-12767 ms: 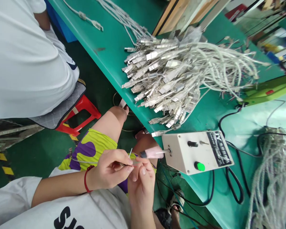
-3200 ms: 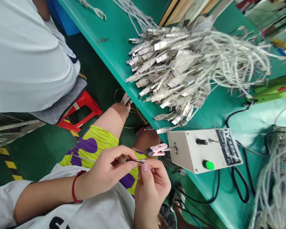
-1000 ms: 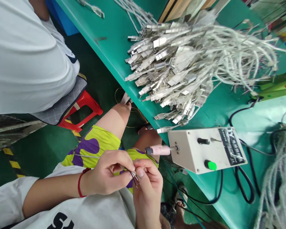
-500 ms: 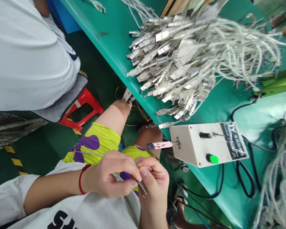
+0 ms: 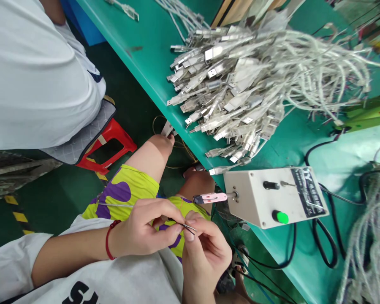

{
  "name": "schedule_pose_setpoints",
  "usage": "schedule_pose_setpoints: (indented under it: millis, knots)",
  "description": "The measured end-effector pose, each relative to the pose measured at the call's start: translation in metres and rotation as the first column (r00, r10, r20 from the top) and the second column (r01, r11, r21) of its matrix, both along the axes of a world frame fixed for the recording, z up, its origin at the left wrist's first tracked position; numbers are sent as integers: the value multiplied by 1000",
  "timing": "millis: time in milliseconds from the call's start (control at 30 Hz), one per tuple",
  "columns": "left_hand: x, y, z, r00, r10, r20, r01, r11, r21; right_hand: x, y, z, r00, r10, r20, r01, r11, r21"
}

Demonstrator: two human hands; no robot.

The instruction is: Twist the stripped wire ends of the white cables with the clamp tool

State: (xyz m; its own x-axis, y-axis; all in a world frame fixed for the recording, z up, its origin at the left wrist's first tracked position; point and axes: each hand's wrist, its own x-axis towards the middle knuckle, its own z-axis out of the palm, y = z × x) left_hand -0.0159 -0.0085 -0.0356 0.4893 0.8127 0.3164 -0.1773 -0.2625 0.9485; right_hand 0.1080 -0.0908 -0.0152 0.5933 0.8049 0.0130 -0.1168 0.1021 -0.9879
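Observation:
Over my lap, my left hand (image 5: 152, 230) pinches the thin wires (image 5: 188, 228) at the end of a grey cable (image 5: 117, 205), which runs back across the yellow and purple shorts. Facing it, my right hand (image 5: 205, 249) has thumb and forefinger closed on the same dark and pale wire ends. The fingertips of both hands nearly touch. Just above my right hand, a pink and black clip (image 5: 210, 198) sticks out from the shaft of a beige box (image 5: 275, 196) with a green knob.
A large heap of USB cables (image 5: 228, 84) covers the green table (image 5: 139, 63). More cables (image 5: 370, 236) lie at the right, near black cords. A person in a white shirt (image 5: 34, 76) sits on a red stool (image 5: 114, 143) at the left.
My right hand has turned and shifted slightly right, its thumb and forefinger now at the wire ends. The wires, which pointed downward, now lie flatter between both hands.

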Motion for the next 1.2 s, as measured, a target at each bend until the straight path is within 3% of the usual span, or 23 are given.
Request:
schedule_pose_setpoints:
  millis: [333,633,800,967,1200]
  knots:
    - [2,3,-4,998,61,-1,-61,998,-30,6,0,-11,998,-21,-62,16,996,-88]
    - [17,7,-8,977,198,77,-199,980,11,34,23,-14,971,-123,-206,89,982,-166]
    - [20,14,-5,983,175,58,-177,984,36,35,22,-10,922,-127,-367,65,982,-175]
    - [23,16,-5,985,170,42,-171,985,16,34,24,-10,920,-94,-381,41,989,-143]
    - [26,13,-10,987,136,85,-133,990,-44,40,14,-11,868,-109,-485,0,976,-218]
